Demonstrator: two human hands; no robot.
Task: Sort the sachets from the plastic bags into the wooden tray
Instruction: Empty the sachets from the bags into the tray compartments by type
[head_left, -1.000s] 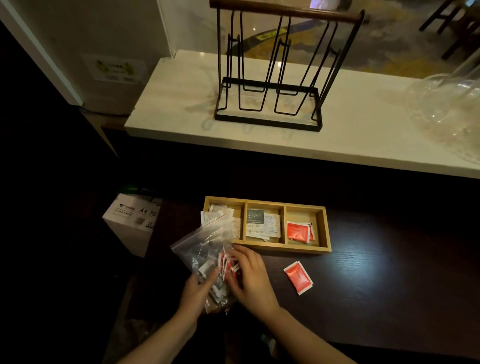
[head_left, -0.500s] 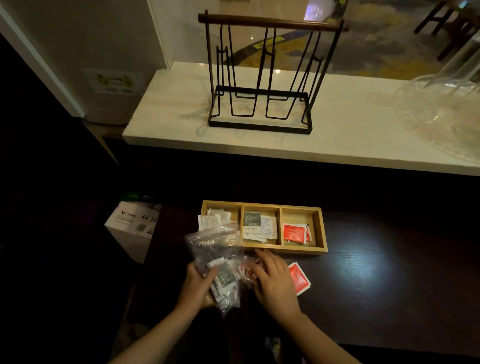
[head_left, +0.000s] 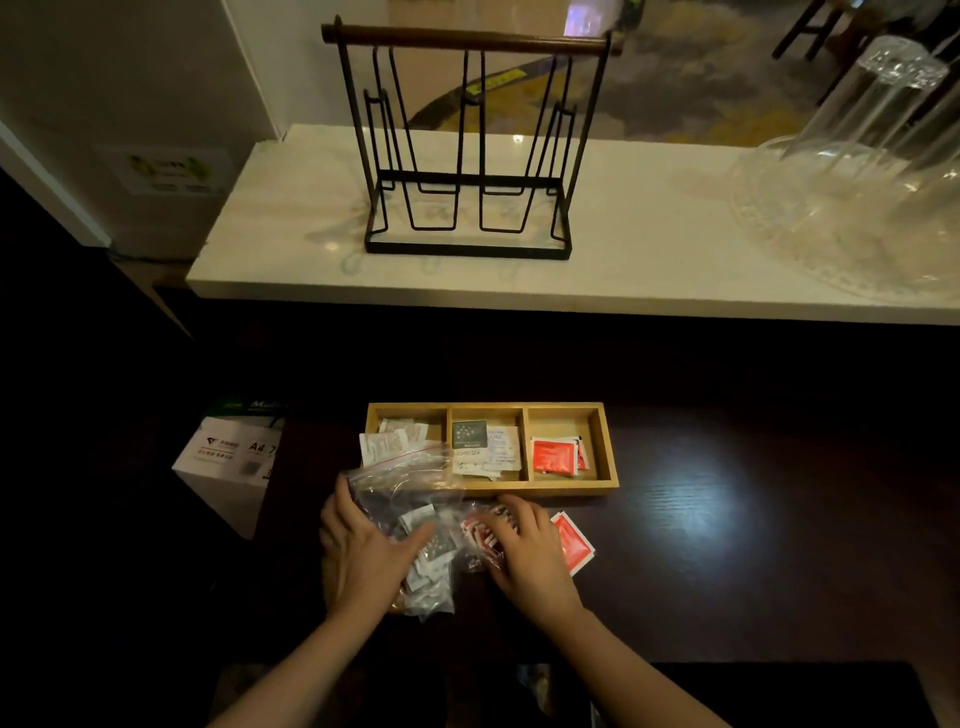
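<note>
My left hand (head_left: 363, 551) grips the bag (head_left: 410, 499) just before the tray (head_left: 612, 457); right hand (head_left: 527, 551) fingers curl on red sachets (head_left: 480, 530) — pinch unclear. I'd lift one at a time — reds go right.

The place looks like the service counter of a café, hotel lounge or restaurant. A pale marble ledge (head_left: 649, 249) crosses the middle of the frame, carrying a black wire rack (head_left: 467, 150) with a wooden top bar and, at the right, clear glassware (head_left: 862, 171). Beyond it, at the top, a patterned carpet (head_left: 691, 88) and dark chair legs (head_left: 800, 31) show a seating area. Below, a dark table (head_left: 727, 519) holds a wooden tray (head_left: 613, 457) of sorted sachets (head_left: 553, 456), and a box of A4 paper (head_left: 228, 462) stands at the lower left.
</note>
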